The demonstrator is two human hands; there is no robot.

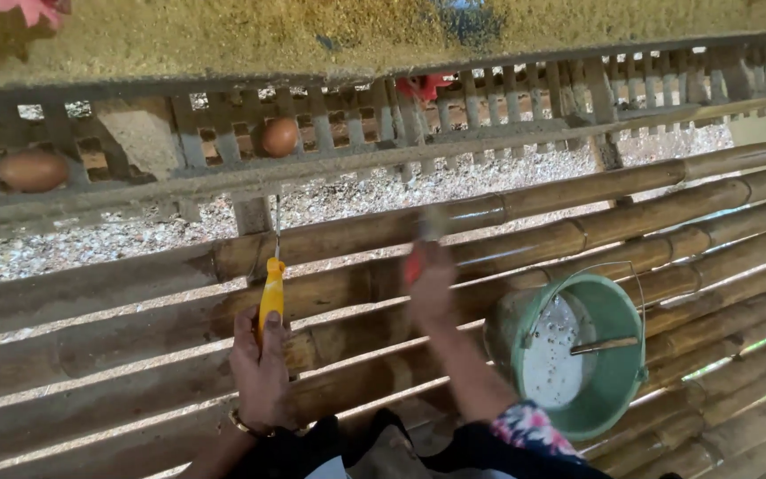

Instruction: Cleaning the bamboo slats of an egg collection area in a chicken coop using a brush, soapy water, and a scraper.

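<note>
Your left hand, low in the frame left of centre, wears a thin gold-coloured bracelet at the wrist. Your right hand, near the centre, is blurred; its forearm ends at the bottom edge in a floral sleeve of pink, blue and white over dark cloth.

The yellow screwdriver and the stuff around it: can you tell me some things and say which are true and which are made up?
1. The left hand holds a yellow-handled screwdriver pointing up at the grey slatted tray. True.
2. The right hand is empty. False: it grips a red-handled tool, blurred in motion.
3. The green bucket sits on the bamboo poles at the person's right. True.
4. Two brown eggs lie in the bucket. False: they lie on the slatted tray.
</note>
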